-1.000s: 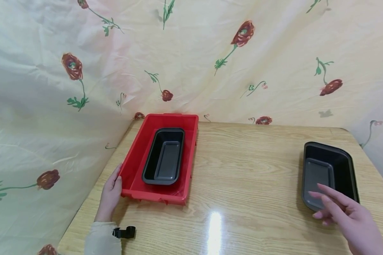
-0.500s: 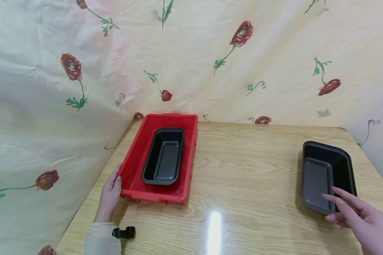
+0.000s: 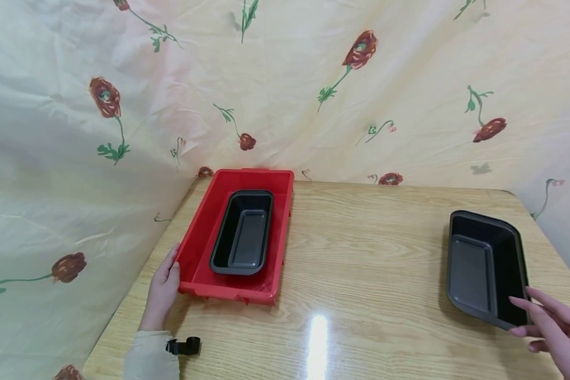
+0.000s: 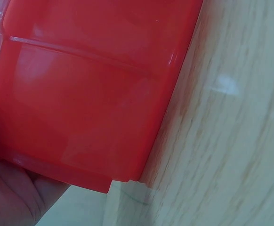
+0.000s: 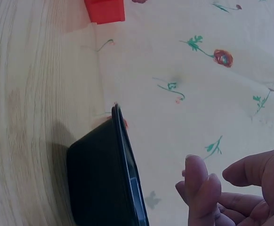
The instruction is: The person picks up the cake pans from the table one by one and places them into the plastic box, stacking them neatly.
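At the left of the head view stands a red tray [image 3: 233,293] with a dark loaf pan [image 3: 248,240] inside it. My left hand [image 3: 163,290] grips the tray's near left corner; in the left wrist view that hand [image 4: 14,195] shows below the red tray wall [image 4: 90,108]. A second dark loaf pan [image 3: 472,274] sits on the table at the right, apart from the tray. Beside its near right corner is my right hand [image 3: 558,327], fingers loosely bent. The right wrist view shows the fingers [image 5: 200,190] off the pan's outer side [image 5: 99,174].
The wooden table [image 3: 370,253] lies between the tray and the right-hand pan. A flowered cloth [image 3: 285,95] hangs along its back and left side. Black strap gear [image 3: 185,346] is worn on my left wrist, at the sleeve.
My right hand has moved rightward, from over the right-hand pan's near part to its near right corner. The left hand, the tray and both pans have stayed in place.
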Motion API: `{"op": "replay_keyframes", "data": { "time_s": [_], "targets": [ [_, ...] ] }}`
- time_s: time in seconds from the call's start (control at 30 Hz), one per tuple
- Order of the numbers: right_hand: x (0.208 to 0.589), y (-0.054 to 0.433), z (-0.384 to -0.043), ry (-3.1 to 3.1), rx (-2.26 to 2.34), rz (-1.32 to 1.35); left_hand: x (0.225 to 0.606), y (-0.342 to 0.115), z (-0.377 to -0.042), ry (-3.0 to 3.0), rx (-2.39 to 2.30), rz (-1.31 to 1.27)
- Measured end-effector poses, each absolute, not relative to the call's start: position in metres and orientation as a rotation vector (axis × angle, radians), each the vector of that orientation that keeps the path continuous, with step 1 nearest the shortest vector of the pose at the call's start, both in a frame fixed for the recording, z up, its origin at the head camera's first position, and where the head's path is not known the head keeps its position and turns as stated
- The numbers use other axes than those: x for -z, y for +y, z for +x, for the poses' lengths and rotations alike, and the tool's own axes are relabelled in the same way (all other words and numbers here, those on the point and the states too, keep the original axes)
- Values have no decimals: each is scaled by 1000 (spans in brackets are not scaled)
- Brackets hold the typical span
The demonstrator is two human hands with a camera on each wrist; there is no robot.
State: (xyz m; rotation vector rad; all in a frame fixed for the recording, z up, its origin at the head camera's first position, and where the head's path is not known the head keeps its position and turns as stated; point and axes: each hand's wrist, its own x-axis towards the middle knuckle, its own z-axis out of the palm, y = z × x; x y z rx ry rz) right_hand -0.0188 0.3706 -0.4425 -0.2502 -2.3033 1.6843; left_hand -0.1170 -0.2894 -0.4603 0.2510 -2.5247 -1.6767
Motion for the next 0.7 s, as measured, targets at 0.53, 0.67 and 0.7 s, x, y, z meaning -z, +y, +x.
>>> {"op": "replay_keyframes", "data": {
  "time_s": [0.53, 0.67, 0.7],
  "targets": [
    [533, 454, -18, -2031, -1876, -234, 456, -289, -115, -2513, 1707, 251],
    [550, 468, -18, -2026, -1903, -229, 457, -289, -115, -2523, 1684, 262],
    [544, 463, -18, -2015, -1929, -243, 457, -289, -115, -2523, 1682, 264]
  ]
}}
